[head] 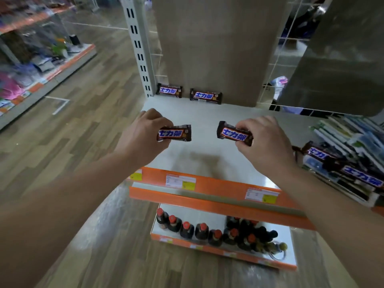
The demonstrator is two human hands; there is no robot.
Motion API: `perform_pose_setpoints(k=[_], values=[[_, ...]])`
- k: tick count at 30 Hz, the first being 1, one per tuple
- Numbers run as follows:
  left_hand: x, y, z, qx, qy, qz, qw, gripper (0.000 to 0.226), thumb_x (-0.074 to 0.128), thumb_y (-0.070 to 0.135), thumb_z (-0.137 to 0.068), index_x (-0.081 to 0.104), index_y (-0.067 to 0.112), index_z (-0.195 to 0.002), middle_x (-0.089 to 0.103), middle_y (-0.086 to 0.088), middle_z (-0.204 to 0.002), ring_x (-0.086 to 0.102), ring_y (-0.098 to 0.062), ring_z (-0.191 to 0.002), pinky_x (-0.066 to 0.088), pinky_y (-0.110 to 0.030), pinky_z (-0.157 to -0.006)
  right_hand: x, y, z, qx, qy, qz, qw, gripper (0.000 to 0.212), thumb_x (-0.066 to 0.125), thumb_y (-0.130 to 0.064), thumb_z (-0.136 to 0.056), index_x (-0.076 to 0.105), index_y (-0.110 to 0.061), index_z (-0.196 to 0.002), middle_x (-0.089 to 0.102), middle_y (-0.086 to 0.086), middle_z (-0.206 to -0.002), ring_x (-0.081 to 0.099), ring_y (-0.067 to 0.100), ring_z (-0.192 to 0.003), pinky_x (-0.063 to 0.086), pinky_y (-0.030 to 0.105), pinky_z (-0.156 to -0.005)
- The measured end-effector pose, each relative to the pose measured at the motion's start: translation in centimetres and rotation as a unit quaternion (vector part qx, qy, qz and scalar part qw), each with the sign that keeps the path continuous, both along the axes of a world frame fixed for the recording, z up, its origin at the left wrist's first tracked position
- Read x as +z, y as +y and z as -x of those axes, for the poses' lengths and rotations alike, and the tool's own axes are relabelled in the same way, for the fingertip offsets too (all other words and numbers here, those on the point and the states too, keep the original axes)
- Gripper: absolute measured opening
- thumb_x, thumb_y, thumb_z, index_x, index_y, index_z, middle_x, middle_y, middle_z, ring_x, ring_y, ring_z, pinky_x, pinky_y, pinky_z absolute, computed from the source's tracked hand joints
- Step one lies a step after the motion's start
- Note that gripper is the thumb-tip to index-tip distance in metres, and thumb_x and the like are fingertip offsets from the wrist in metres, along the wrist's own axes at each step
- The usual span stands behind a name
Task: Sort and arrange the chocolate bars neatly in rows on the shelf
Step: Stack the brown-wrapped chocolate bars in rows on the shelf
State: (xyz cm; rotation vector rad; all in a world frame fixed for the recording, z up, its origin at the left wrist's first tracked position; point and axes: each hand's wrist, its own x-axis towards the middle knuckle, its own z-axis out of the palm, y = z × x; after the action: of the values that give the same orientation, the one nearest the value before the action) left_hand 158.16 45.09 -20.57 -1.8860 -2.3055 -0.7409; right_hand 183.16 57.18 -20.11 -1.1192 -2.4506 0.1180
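Shop shelf [207, 115] carries two placed bars [205, 96] at its back; above it my left hand [143, 132] and right hand [264, 142] each pinch a chocolate bar [176, 133] in a closed grip. Placing step, I judge; next I should set them in line.

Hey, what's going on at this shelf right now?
A person is stocking chocolate bars. The left hand grips the left bar and the right hand grips the right bar, both above the shelf. A corner bar and a rear bar already sit against the back panel. Spare bars lie on stacked goods at right.
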Motion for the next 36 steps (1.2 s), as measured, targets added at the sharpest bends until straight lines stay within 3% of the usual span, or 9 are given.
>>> perform_pose_setpoints(k=[5, 10, 18, 27, 36], values=[[-1.2, 0.9, 4.0, 0.024, 0.021, 0.014, 0.999, 0.028, 0.069, 0.024, -0.081, 0.067, 0.028, -0.108, 0.057, 0.005, -0.106, 0.048, -0.02, -0.1, 0.048, -0.037, -0.06, -0.8, 1.1, 4.3, 0.009, 0.004, 0.004, 1.0, 0.032, 0.072, -0.023, -0.081, 0.064, -0.021, -0.111, 0.061, -0.001, -0.105, 0.047, 0.018, -0.104, 0.032, 0.027, -0.073], [-2.0, 3.8, 6.6, 0.031, 0.048, 0.016, 0.998, 0.031, 0.067, 0.027, -0.082, 0.064, 0.028, -0.113, 0.059, 0.007, -0.109, 0.043, -0.015, -0.096, 0.032, -0.026, -0.053, -1.6, 2.9, 7.5, 0.02, 0.006, 0.009, 1.0, 0.036, 0.072, -0.03, -0.082, 0.062, -0.023, -0.115, 0.058, -0.003, -0.106, 0.048, 0.015, -0.101, 0.031, 0.026, -0.071], [-3.9, 10.0, 9.7, 0.043, -0.013, 0.003, 0.999, 0.034, 0.071, 0.017, -0.075, 0.065, 0.02, -0.108, 0.056, 0.001, -0.106, 0.056, -0.023, -0.082, 0.051, -0.039, -0.065, -4.0, 8.0, 11.1, 0.059, 0.027, -0.001, 0.998, 0.031, 0.069, -0.017, -0.077, 0.066, -0.019, -0.107, 0.058, -0.001, -0.101, 0.051, 0.02, -0.098, 0.037, 0.027, -0.073], [-4.3, 15.8, 11.6, 0.034, -0.037, -0.034, 0.998, 0.039, 0.069, 0.027, -0.069, 0.066, 0.017, -0.107, 0.056, -0.001, -0.103, 0.057, -0.024, -0.081, 0.054, -0.042, -0.069, -5.1, 11.8, 13.3, 0.095, 0.062, -0.016, 0.993, 0.032, 0.069, -0.014, -0.071, 0.066, -0.018, -0.102, 0.058, -0.002, -0.098, 0.05, 0.019, -0.094, 0.044, 0.032, -0.076], [-4.6, 17.2, 12.4, 0.036, -0.031, 0.0, 0.999, 0.039, 0.065, 0.012, -0.072, 0.064, 0.017, -0.111, 0.053, -0.003, -0.108, 0.053, -0.024, -0.088, 0.052, -0.04, -0.07, -4.6, 11.9, 14.0, 0.078, 0.08, -0.025, 0.993, 0.033, 0.071, -0.012, -0.07, 0.067, -0.017, -0.103, 0.059, -0.002, -0.098, 0.051, 0.02, -0.092, 0.046, 0.034, -0.077]])
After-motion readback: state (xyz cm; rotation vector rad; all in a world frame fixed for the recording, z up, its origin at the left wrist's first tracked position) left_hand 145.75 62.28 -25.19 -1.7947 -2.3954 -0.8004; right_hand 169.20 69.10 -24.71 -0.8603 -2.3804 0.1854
